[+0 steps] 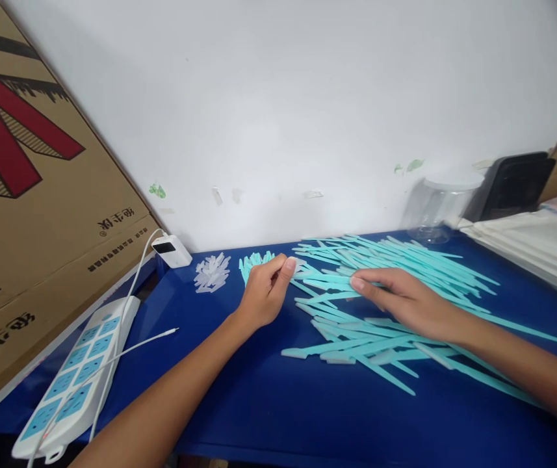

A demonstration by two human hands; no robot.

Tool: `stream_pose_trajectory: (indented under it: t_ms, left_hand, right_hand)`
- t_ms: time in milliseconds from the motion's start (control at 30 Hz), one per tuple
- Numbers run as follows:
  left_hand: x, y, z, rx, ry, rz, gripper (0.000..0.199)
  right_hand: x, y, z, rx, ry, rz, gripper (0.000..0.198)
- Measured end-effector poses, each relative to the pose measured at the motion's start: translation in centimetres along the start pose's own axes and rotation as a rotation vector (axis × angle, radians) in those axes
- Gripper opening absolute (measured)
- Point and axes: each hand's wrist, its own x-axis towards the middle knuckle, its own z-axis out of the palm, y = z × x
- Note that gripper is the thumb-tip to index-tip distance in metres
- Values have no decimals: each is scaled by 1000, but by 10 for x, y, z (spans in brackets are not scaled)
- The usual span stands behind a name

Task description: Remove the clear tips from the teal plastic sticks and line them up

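My left hand (264,291) is closed in a pinch, with a small translucent blade cap (300,265) sticking out past the thumb tip. Between the thumb and fingers of my right hand (405,299) is a teal eyebrow razor (327,281), its head pointing left toward the cap. Under and around my right hand, many similar razors (434,266) lie in a loose heap, several with clear caps on their heads. Behind my left hand sits a small pile of short teal pieces (257,261), partly hidden. Left of it lies a pile of loose translucent caps (211,273).
A white power strip (76,377) with a white cable (149,341) lies at the left, near a small white device with a dark display (171,251). A lidded clear jar (441,208) stands at the back right. A large cardboard box (54,214) leans at the left.
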Motion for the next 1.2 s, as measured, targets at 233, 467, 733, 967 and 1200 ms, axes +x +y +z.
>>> stream_pose_trajectory:
  t_ms: [233,467,733,967,1200]
  left_hand:
    - [-2,2,1,-11,-48,42,46]
    - [-2,6,3,22,-85,54,45]
    - [13,-5,-23,143,94,39,46]
    - [35,-62,-101,951,-52,-342,51]
    - [25,-102,-124,1102,-234,-648,59]
  right_hand:
    - [1,1,2,74,-69,-15,51]
    - [-1,2,6,105,-106,-4,53]
    - [3,7,-5,63,30,27,53]
    - [8,14,-11,-115,238,27,53]
    - [9,16,-10,-261,285,2,50]
